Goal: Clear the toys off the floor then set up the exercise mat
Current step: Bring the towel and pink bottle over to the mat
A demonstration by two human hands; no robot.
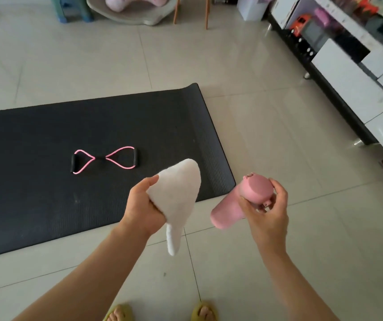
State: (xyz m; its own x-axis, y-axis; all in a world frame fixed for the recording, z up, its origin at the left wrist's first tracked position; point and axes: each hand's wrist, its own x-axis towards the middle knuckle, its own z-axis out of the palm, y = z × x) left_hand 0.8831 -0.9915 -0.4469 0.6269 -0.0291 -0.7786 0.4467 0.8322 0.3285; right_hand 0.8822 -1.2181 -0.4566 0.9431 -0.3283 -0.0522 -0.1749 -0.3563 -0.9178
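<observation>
A black exercise mat [46, 193] lies unrolled on the tiled floor, running off the left edge. A pink figure-eight resistance band [104, 160] with black handles rests on it. My left hand [143, 205] grips a folded white fluffy towel [178, 188], held above the mat's near right corner, with one end hanging down. My right hand [268, 209] holds a pink water bottle [243, 200] by its lid end, tilted, over the bare tiles just right of the mat.
A low white and black TV cabinet [348, 84] runs along the right side. At the back stand a stool [73, 8], a round bed with a pink plush toy [128, 3], wooden legs and a white box [251, 8]. My feet in yellow slippers [160, 312] are at the bottom.
</observation>
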